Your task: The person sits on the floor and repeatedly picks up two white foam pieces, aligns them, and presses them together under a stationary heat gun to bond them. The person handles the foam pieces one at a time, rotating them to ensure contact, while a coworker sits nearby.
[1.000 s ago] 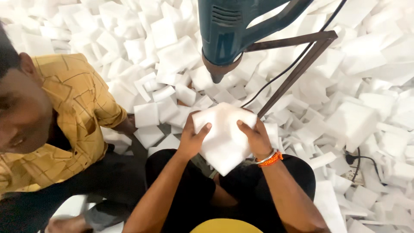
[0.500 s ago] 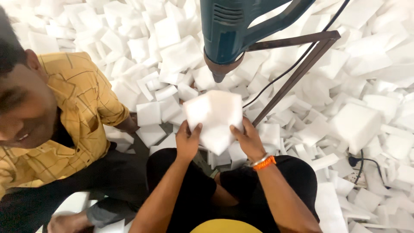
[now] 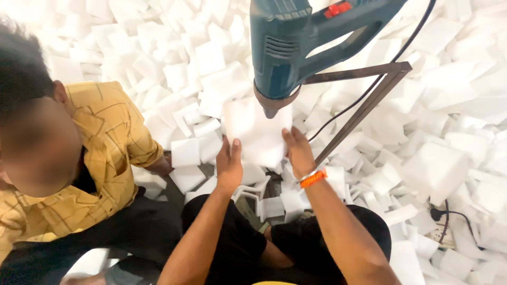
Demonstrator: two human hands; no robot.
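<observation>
I grip a white foam block (image 3: pixel 257 134) between my left hand (image 3: pixel 228 164) and right hand (image 3: pixel 299 153), fingers curled flat against its sides, its top touching the tip of the teal power drill (image 3: pixel 288 53) mounted just above my fingertips, loose foam pieces (image 3: pixel 186 152) heaped all around.

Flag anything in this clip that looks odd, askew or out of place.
The blue power drill hangs point-down from a slanted metal bracket, not hand-held. The left hand and right hand press a white foam block up to its tip. Loose foam pieces litter the whole floor.
</observation>
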